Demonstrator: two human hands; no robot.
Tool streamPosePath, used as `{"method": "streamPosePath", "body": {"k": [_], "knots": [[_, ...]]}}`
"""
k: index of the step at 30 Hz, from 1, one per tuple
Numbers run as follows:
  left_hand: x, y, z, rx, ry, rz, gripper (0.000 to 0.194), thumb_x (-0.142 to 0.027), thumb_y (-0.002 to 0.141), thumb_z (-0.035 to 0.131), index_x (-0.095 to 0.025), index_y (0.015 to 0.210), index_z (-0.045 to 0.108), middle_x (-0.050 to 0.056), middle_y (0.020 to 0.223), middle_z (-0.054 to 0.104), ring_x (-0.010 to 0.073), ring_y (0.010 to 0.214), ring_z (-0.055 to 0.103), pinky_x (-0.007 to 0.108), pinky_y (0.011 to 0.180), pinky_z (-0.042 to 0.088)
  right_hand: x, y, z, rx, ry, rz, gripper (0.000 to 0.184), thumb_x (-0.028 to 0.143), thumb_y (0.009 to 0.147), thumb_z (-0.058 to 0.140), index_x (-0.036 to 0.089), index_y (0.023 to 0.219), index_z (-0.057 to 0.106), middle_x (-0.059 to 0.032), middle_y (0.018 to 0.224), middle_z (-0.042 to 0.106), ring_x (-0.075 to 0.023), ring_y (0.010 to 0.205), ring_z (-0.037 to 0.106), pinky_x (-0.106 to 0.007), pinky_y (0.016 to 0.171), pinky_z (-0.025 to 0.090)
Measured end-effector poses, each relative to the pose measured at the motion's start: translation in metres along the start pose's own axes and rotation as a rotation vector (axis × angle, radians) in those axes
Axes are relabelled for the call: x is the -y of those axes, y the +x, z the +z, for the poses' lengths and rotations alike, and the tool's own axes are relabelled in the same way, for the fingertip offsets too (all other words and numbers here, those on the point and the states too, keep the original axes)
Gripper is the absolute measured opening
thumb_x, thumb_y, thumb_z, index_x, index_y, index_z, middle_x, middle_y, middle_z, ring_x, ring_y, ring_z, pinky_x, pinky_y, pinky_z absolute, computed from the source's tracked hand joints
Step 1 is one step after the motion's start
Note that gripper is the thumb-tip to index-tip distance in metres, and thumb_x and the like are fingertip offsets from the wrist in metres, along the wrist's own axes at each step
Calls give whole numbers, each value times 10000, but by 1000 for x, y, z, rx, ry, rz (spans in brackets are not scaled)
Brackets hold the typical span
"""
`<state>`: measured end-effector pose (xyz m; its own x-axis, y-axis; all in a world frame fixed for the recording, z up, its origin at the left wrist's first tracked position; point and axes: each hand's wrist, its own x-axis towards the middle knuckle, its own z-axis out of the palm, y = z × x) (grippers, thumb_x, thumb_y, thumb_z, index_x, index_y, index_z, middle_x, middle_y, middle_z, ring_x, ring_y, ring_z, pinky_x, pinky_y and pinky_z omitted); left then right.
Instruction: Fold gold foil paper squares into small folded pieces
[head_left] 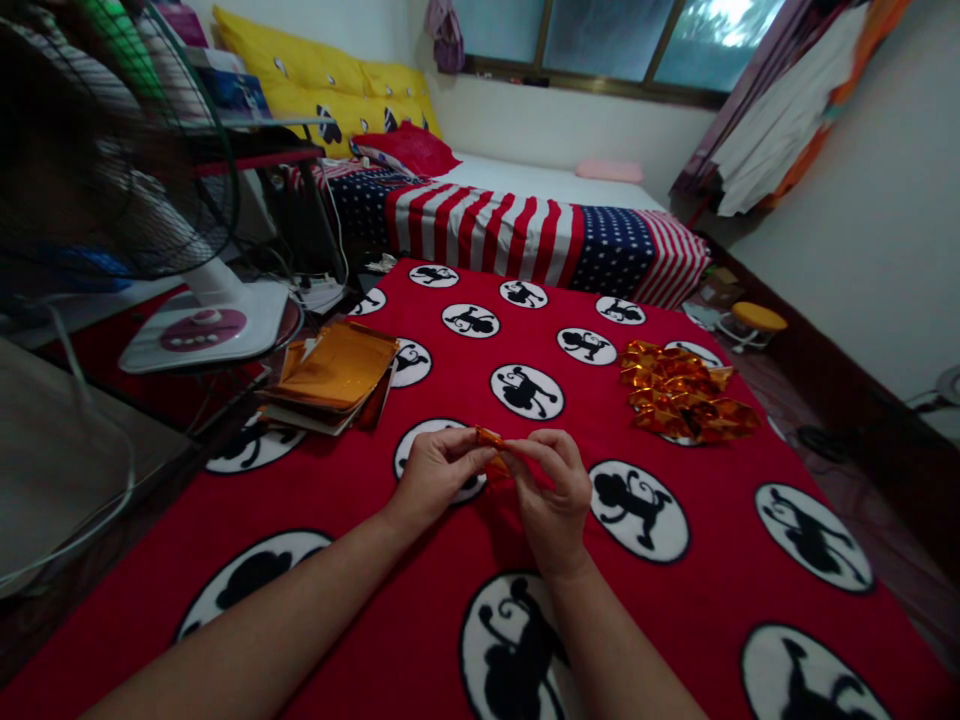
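Between my two hands, above the red cloth, is a small folded piece of shiny orange foil paper point(491, 437). My left hand point(435, 468) pinches its left side between thumb and fingers. On the right side, my right hand point(551, 490) grips it with thumb and index finger, the other fingers curled. Parts of the foil are covered by my fingertips. A stack of flat orange foil sheets point(337, 365) lies to the left, beyond my left hand. Over to the right sits a pile of folded shiny orange foil pieces point(679, 390).
A red cloth with monkey prints point(555, 340) spreads under my hands. At the left stands an electric fan point(202, 320) on a small stand. Behind is a bed with a stars-and-stripes cover point(487, 225). A yellow-topped stool point(757, 317) stands at the right.
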<state>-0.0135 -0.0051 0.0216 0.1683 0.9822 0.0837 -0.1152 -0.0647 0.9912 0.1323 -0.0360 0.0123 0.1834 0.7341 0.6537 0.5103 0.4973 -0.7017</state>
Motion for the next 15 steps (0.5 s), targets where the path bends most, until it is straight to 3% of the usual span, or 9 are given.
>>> {"method": "streamPosePath", "body": {"k": [8, 15], "knots": [[4, 1, 0, 13, -31, -8, 178, -252, 710, 750, -137, 846, 763, 49, 823, 761, 163, 762, 707, 197, 707, 553, 2, 1, 0, -21, -59, -52, 103, 143, 814, 661, 229, 850, 705, -16, 785, 572, -154, 739, 554, -303, 660, 466], [3, 0, 0, 32, -41, -4, 180, -261, 700, 758, -141, 833, 764, 49, 792, 756, 166, 739, 705, 203, 683, 556, 5, 4, -1, 10, -15, -1, 94, 171, 821, 658, 226, 887, 696, -24, 821, 575, -164, 777, 576, -314, 697, 484]]}}
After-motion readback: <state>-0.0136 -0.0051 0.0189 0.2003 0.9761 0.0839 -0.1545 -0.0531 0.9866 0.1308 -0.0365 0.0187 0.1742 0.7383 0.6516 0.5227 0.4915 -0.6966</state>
